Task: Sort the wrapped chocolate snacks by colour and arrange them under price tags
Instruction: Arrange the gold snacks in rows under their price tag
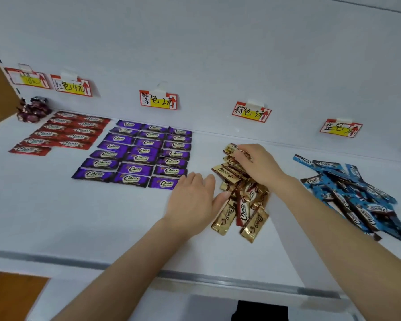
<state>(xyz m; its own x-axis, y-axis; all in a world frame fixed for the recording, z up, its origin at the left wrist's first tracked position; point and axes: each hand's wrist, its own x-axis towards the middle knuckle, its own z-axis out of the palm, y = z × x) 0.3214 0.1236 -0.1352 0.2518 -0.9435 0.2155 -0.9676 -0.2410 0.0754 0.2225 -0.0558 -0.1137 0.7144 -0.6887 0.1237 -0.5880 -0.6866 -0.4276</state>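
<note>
On the white table [102, 216], under a handwritten tag [251, 111] reading 棕色 5元, my right hand [257, 165] curls its fingers round a gold wrapper [234, 148] at the far end of a loose gold pile [243, 205]. My left hand [192, 200] lies flat with straight fingers, its thumb touching the pile's left edge. The wrappers read "Choco". Purple snacks [137, 156] lie in neat rows under a second tag [158, 100], 紫色 2元. Red rows [60, 135] sit further left, and a blue heap [352, 191] lies to the right.
</note>
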